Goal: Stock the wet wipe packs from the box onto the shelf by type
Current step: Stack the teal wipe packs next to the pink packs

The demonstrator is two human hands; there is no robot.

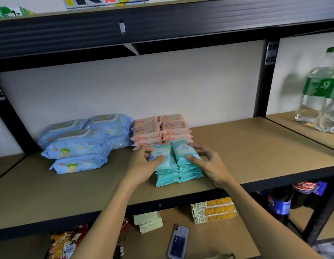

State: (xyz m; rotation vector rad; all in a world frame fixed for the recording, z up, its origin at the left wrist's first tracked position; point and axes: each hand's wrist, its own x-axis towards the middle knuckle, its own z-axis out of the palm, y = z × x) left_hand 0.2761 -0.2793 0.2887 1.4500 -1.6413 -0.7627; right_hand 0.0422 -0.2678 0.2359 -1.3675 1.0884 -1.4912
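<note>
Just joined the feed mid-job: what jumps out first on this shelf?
Both hands, left hand and right hand, grip the top teal wipe packs, two side-by-side stacks at the middle shelf's front. Directly behind them sit pink wipe packs in two stacks, and to the left lie big blue wipe packs. Clear bottles with green labels stand far right on the neighbouring shelf.

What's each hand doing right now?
Left hand: pinching the top teal wet wipe pack of the left stack.
Right hand: gripping the top teal pack of the right stack.
</note>
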